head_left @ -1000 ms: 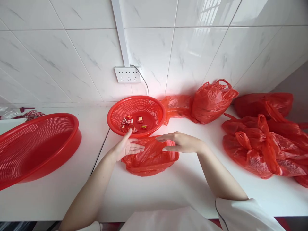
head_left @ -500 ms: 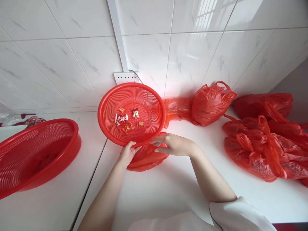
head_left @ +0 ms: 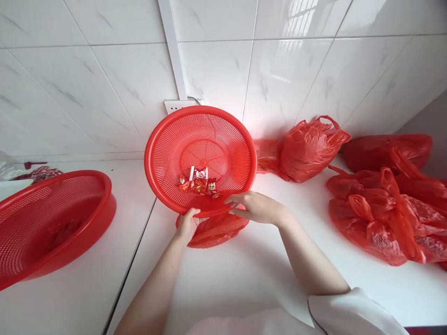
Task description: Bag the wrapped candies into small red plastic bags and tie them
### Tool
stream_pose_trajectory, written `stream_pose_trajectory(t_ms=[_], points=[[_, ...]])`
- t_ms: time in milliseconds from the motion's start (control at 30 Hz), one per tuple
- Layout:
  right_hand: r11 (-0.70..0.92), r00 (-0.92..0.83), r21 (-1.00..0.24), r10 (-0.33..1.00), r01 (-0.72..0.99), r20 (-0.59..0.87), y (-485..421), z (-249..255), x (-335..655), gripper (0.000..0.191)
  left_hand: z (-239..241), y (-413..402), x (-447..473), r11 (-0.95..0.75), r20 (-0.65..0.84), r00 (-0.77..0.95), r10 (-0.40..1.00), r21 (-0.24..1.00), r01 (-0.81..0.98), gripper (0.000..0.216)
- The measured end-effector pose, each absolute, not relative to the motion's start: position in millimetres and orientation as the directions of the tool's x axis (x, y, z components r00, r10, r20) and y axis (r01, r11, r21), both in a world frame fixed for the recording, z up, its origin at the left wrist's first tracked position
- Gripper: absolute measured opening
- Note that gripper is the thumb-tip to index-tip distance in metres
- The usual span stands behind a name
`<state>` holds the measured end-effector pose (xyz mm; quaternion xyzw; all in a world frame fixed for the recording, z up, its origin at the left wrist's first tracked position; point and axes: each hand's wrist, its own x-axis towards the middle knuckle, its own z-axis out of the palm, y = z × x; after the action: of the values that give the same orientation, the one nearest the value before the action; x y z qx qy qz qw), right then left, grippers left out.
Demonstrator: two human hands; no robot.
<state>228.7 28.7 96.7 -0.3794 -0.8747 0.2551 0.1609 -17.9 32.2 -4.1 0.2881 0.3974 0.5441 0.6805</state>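
Note:
A red mesh plastic basket is tilted toward me, raised at the back. My left hand grips its near rim, thumb on top. Several wrapped candies lie together in the lower part of the basket. At the basket's near right rim, my right hand is bent with its fingers apart, holding nothing that I can see. The fingertips are by the rim; whether they touch it I cannot tell. Below the basket lies a red plastic bag, its mouth partly hidden by the basket.
Another red mesh basket stands at the left. To the right are a full, upright red bag and several more red bags. Behind rises a tiled wall with a power strip. A seam crosses the white table.
The basket has tilted further toward me, its far rim higher. The candies have slid down from its middle to the near side. Both hands have barely shifted.

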Motion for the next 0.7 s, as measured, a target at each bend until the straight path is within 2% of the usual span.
stream_pose_trajectory(t_ms=[100,200,333,467,567,633,700], points=[[0.618,-0.644,-0.548,0.744,0.564,0.175,29.5,95.5,223.4,0.027,-4.1,29.7,-16.9,0.255,-0.234,0.107,0.966,0.83,-0.497,0.03],[0.661,-0.625,-0.475,0.736,0.581,0.259,34.1,85.7,215.3,0.03,-0.9,25.4,-14.2,0.264,-0.222,0.144,0.964,0.839,-0.476,0.033],[0.664,-0.642,-0.42,0.735,0.619,0.216,41.6,62.1,201.8,0.045,5.9,20.4,-10.1,0.225,-0.193,0.116,0.974,0.864,-0.45,0.039],[0.654,-0.668,-0.437,0.729,0.617,0.147,42.4,51.2,195.3,0.047,8.8,21.0,-9.4,0.196,-0.181,0.076,0.981,0.867,-0.458,0.039],[0.695,-0.704,-0.464,0.684,0.549,0.19,40.3,57.1,196.9,0.04,7.6,24.0,-12.6,0.178,-0.166,0.066,0.984,0.863,-0.472,0.036],[0.703,-0.716,-0.521,0.66,0.483,0.227,38.8,63.4,198.9,0.033,5.8,26.2,-15.4,0.155,-0.155,0.039,0.987,0.865,-0.478,0.03],[0.668,-0.68,-0.592,0.687,0.451,0.257,37.6,68.7,200.7,0.034,3.9,28.3,-17.6,0.135,-0.15,0.007,0.989,0.868,-0.477,0.024]])
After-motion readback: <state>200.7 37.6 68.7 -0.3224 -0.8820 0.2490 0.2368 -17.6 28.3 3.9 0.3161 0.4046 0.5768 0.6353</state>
